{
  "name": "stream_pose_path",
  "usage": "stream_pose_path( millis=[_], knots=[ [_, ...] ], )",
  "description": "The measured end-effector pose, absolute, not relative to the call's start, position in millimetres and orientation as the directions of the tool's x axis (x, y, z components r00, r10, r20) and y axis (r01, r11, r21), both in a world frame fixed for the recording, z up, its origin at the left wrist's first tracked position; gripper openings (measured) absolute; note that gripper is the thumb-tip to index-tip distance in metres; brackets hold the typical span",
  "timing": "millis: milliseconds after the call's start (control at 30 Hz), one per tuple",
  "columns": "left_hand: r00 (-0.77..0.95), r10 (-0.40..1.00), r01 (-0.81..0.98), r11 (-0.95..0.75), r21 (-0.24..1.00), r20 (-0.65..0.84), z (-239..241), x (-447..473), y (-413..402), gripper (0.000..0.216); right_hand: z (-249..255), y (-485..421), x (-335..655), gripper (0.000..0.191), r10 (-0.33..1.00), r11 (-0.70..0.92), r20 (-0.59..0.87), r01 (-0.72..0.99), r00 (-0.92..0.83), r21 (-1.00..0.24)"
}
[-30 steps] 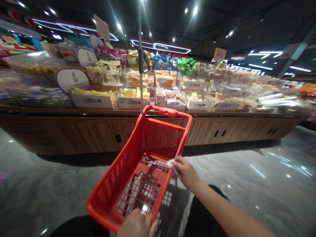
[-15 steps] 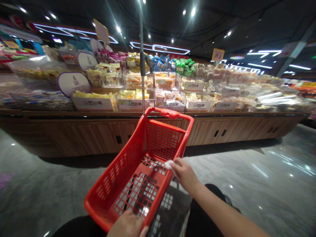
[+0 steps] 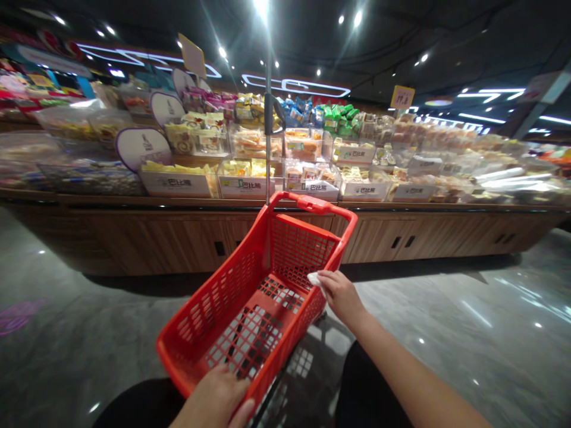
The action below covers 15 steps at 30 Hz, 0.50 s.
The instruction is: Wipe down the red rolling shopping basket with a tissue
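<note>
A red plastic shopping basket (image 3: 209,306) with a mesh floor and walls tilts in front of me, with nothing inside. My left hand (image 3: 218,398) grips its near rim at the bottom of the view. My right hand (image 3: 341,294) pinches a small white cloth or tissue (image 3: 314,278) and presses it against the basket's right rim. A thin metal pole (image 3: 268,137) rises from the basket's far end.
A long wooden display counter (image 3: 178,238) runs across the view, stacked with clear bins of packaged snacks (image 3: 250,178) and price signs (image 3: 401,96). Glossy grey floor (image 3: 468,321) spreads to the left and right. My dark-clothed knees sit under the basket.
My right hand and the white cloth have slid farther along the right rim, away from me. The view has lifted and shifted slightly, and more of my left hand shows.
</note>
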<state>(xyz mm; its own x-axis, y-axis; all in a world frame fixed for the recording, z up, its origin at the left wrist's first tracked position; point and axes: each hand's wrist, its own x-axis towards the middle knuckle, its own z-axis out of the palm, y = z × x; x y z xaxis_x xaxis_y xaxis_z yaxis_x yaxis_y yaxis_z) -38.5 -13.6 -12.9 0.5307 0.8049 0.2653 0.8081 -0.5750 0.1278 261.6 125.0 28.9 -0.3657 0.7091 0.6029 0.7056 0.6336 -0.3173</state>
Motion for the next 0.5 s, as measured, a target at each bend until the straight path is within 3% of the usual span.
stream_pose_path(
  millis=[133, 267, 400, 500],
  knots=[
    [0.288, 0.950, 0.943, -0.303, 0.137, 0.124, 0, -14, -4, 0.033, 23, 122, 256, 0.023, 0.686, 0.658, 0.633, 0.676, -0.359, -0.331],
    [0.122, 0.992, 0.986, -0.117, 0.117, -0.032, 11, 27, 8, 0.040, 9, 113, 251, 0.032, 0.577, 0.752, 0.724, 0.591, -0.377, -0.292],
    [0.100, 0.990, 0.987, -0.087, 0.133, -0.097, 6, 46, 13, 0.037, -8, 91, 236, 0.041, 0.527, 0.784, 0.751, 0.568, -0.398, -0.250],
    [0.110, 0.988, 0.985, -0.094, 0.143, -0.108, 1, 46, 14, 0.034, -18, 67, 218, 0.040, 0.545, 0.797, 0.730, 0.527, -0.413, -0.296]
  ],
)
